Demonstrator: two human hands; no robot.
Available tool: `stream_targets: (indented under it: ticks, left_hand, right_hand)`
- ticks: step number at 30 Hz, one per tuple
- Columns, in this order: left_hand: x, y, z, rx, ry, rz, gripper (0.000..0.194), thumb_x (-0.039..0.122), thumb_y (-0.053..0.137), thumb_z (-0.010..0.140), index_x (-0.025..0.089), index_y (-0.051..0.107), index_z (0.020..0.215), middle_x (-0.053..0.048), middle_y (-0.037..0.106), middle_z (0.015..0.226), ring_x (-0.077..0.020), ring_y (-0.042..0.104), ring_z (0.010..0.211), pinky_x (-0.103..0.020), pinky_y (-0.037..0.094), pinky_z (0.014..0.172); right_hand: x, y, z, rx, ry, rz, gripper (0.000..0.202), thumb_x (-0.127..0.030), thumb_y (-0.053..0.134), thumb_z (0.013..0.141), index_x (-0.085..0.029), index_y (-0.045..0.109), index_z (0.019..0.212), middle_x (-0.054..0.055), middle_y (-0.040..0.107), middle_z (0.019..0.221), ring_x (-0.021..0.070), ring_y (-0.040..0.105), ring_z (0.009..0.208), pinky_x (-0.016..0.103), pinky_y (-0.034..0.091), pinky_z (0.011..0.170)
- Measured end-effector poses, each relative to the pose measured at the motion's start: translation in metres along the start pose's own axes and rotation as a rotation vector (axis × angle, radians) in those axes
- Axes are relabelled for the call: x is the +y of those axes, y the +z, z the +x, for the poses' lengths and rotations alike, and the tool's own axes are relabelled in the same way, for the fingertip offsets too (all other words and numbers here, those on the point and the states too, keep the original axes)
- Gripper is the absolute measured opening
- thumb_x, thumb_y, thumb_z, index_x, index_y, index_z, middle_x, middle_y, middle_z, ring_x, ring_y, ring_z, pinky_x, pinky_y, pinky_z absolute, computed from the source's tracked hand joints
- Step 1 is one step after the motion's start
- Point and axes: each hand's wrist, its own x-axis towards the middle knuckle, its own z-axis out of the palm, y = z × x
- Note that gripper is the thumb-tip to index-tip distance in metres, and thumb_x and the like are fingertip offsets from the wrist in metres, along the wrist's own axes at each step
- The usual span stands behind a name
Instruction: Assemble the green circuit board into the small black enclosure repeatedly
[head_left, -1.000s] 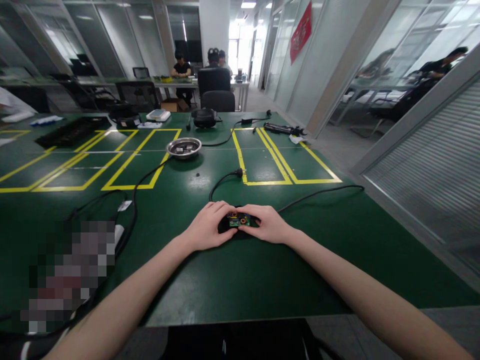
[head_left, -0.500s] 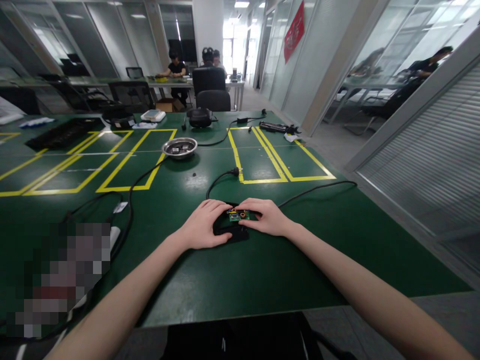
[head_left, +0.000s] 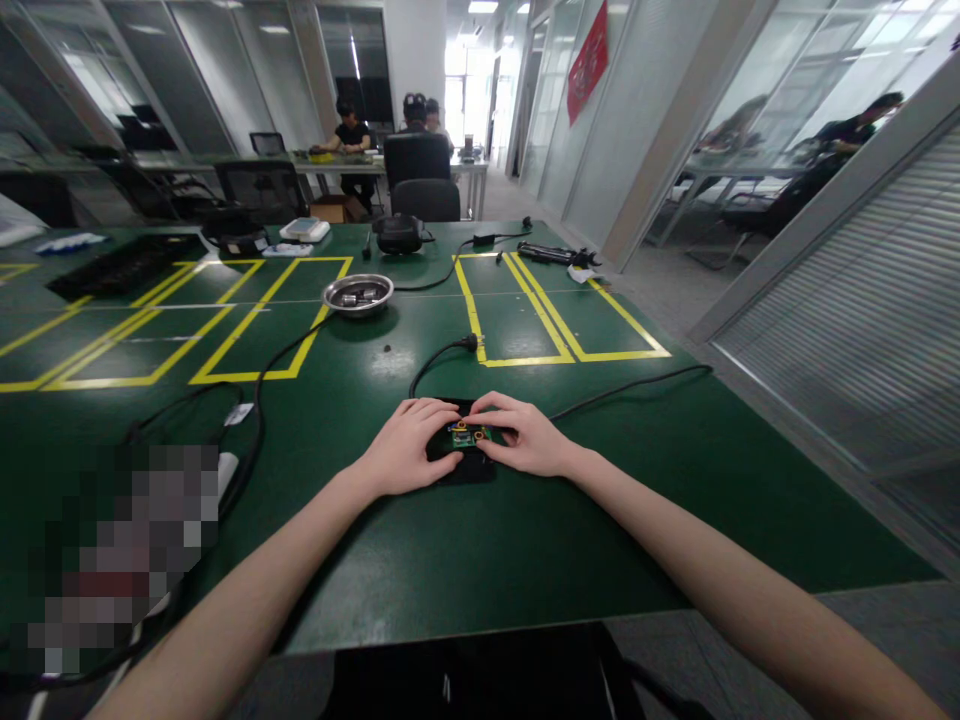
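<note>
A small green circuit board (head_left: 463, 438) with copper-wound coils lies within a black plastic case (head_left: 471, 469) on the table in front of me. My left hand (head_left: 403, 449) curls round the case's left side, its thumb near the front edge and its fingers along the back. From the right, my right hand (head_left: 528, 437) grips the board's right part between thumb and fingers. The fingers cover the board's ends, so how it sits in the case is partly hidden. A black cable with a plug (head_left: 470, 343) runs out behind the case, and another black cable (head_left: 637, 382) leads off to the right.
Beyond the case stands a metal bowl (head_left: 358, 296) with metal parts inside. Yellow tape (head_left: 525, 361) marks rectangles on the green table (head_left: 600, 560). A black tray (head_left: 124, 268) lies far left, a black tripod-like item (head_left: 556, 254) at the back. Several people sit farther off.
The circuit board has shifted slightly left and down into the case. My right hand has moved with it, and my left thumb has drawn in a little.
</note>
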Motion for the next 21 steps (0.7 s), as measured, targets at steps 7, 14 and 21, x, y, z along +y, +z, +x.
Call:
stream_targets:
  ticks: [7,14,21]
  left_hand:
    - [0.001,0.0,0.001,0.036,-0.033,-0.026,0.03,0.029,0.074,0.086,0.018,0.071,0.113,-0.009,0.071,0.111,-0.0276,0.065,0.105,-0.042,0.055,0.092]
    - [0.001,0.0,-0.001,0.046,-0.033,-0.005,0.03,0.034,0.076,0.086,0.021,0.071,0.113,-0.007,0.069,0.105,-0.0249,0.066,0.099,-0.036,0.056,0.083]
    - [-0.005,-0.018,-0.002,0.103,-0.012,-0.065,0.015,0.032,0.062,0.091,0.019,0.067,0.096,-0.005,0.066,0.092,-0.0188,0.064,0.081,-0.029,0.051,0.073]
  right_hand:
    - [-0.003,0.003,0.0,-0.028,0.051,-0.02,0.029,-0.025,0.066,0.094,-0.02,0.075,0.121,0.009,0.066,0.119,0.0051,0.046,0.053,0.026,0.05,0.061]
    - [-0.003,0.002,0.001,-0.044,0.043,-0.029,0.029,-0.027,0.064,0.096,-0.022,0.075,0.122,0.009,0.066,0.12,0.0059,0.046,0.054,0.027,0.05,0.062]
    - [-0.004,0.001,0.0,-0.038,0.054,-0.045,0.042,-0.033,0.067,0.095,-0.023,0.068,0.135,0.011,0.064,0.131,0.0065,0.051,0.056,0.029,0.054,0.066]
